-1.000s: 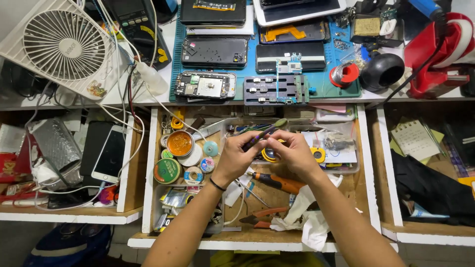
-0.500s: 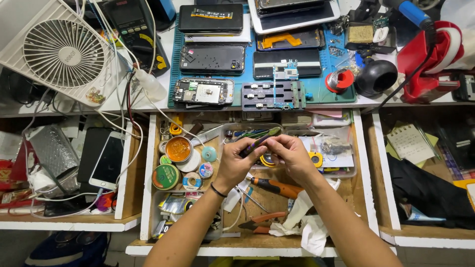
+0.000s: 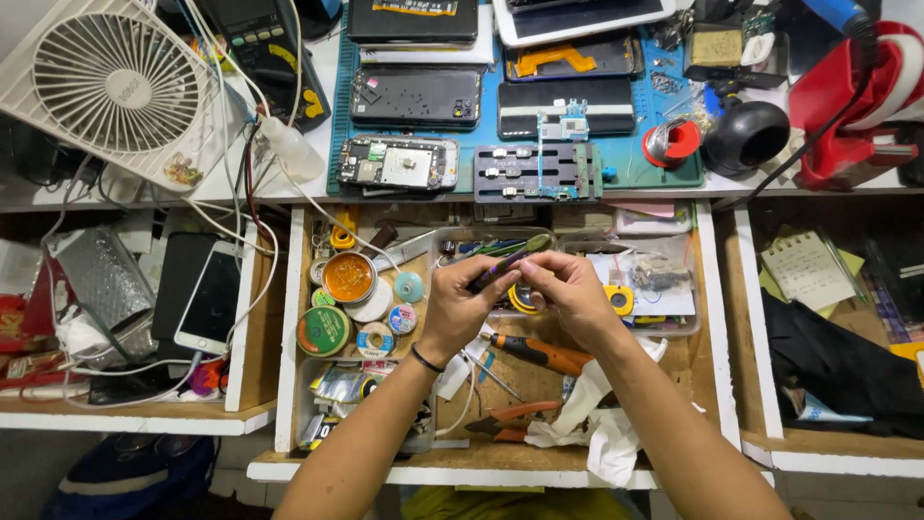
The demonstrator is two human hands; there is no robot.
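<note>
Both of my hands meet above the open middle drawer [image 3: 289, 318]. My left hand [image 3: 460, 300] grips a thin dark pen-like tool with a green tip [image 3: 508, 260], angled up to the right. My right hand [image 3: 568, 289] has its fingertips pinched at the tool's upper end; what they pinch is too small to tell. A yellow tape roll [image 3: 525, 299] lies just under the fingers. An orange-handled screwdriver [image 3: 539, 354] rests below my hands.
The drawer holds round tins [image 3: 348, 277], solder reels, pliers [image 3: 510, 421] and white tissue [image 3: 602, 433]. On the bench above lie opened phones [image 3: 397, 164], a blue mat [image 3: 626, 159], a white fan [image 3: 115, 82] and a red-and-white tool [image 3: 852, 106]. Left drawer holds a white phone [image 3: 210, 300].
My hands have stayed over the drawer, shifting slightly; the tool tip has tilted a little more upright. The view has moved a bit closer.
</note>
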